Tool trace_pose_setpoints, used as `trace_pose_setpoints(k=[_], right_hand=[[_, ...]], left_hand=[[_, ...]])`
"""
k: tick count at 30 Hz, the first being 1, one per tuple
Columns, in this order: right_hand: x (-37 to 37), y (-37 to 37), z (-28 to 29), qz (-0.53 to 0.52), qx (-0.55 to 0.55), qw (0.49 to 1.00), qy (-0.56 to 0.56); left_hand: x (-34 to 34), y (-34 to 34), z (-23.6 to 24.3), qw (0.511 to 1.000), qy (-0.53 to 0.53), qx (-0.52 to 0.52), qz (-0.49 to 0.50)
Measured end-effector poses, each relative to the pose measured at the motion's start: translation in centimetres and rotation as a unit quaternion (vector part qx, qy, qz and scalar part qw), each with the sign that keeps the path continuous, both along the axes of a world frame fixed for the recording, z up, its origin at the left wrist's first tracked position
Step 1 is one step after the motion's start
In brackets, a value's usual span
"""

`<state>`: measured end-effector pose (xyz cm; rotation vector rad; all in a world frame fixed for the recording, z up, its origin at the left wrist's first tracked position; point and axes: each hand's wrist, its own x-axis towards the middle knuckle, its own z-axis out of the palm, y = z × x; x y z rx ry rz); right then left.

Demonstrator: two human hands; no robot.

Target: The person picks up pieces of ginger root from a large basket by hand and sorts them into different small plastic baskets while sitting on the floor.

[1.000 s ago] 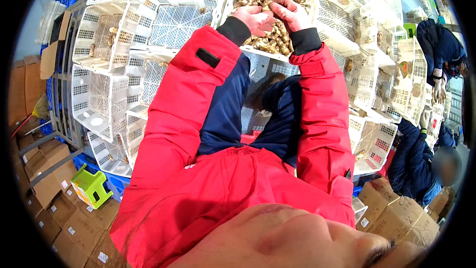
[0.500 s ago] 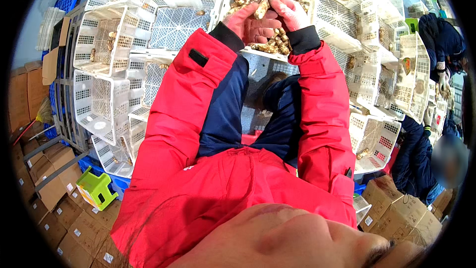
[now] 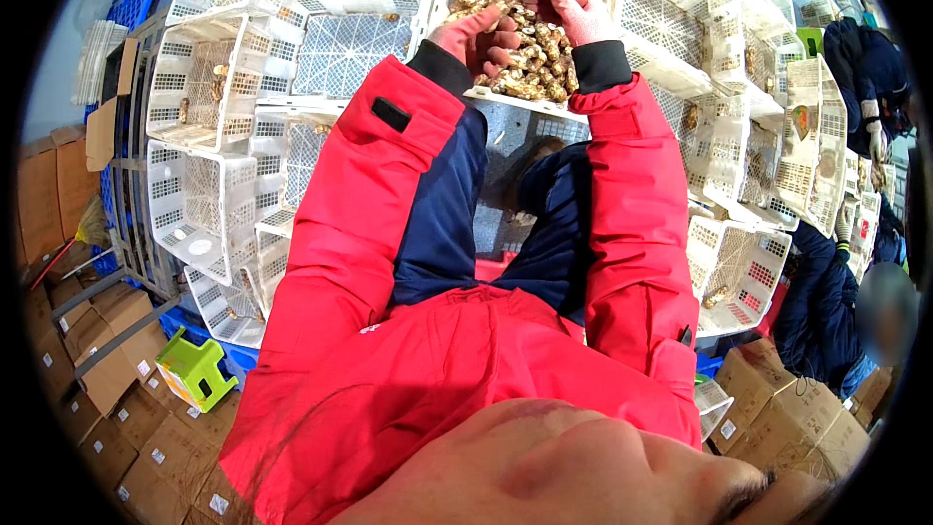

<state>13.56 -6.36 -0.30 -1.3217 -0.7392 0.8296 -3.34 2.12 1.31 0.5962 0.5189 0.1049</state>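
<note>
A white crate [image 3: 525, 97] at the top centre holds several knobbly cream-and-brown mushrooms [image 3: 544, 68]. Over its left part my left hand [image 3: 474, 41] has its fingers curled round what looks like a pale mushroom, partly hidden by them. My right hand [image 3: 573, 12] is over the pile on the right, fingers bent toward the left hand; their tips are among the mushrooms, and what they grip is hidden.
White perforated crates [image 3: 199, 214] surround me on both sides, some with scattered pieces. A metal rack [image 3: 131, 214], a green step stool [image 3: 194, 369] and cardboard boxes [image 3: 117, 331] stand at left. Co-workers in dark clothes [image 3: 816, 301] are at right, near more boxes [image 3: 797, 418].
Half a second ago a pale mushroom showed plainly between my hands; now it is less visible. My right hand has shifted right and the two hands are slightly farther apart.
</note>
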Motion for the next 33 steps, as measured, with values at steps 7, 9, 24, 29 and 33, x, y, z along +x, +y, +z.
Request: trace_pose_setpoints(k=[7, 9, 24, 29, 33], right_hand=[[6.2, -0.3, -7.9, -0.033, -0.196, 0.971, -0.132], [6.3, -0.4, -8.4, -0.019, -0.331, 0.877, -0.347], [-0.4, 1.4, -12.1, 0.188, -0.409, 0.549, -0.704], [-0.3, 1.8, -12.4, 0.185, -0.413, 0.531, -0.716], [-0.8, 1.6, -12.1, 0.149, -0.4, 0.534, -0.73]], left_hand=[[-1.1, 2.9, -1.3, 0.994, -0.077, -0.07, 0.033], [-3.4, 4.4, -2.0, 0.995, -0.022, -0.048, 0.082], [-9.0, 7.0, -8.5, 0.885, 0.123, 0.389, 0.226], [-9.9, 6.6, -8.1, 0.661, 0.249, 0.675, 0.215], [-10.7, 5.5, -5.1, 0.635, 0.262, 0.702, 0.189]])
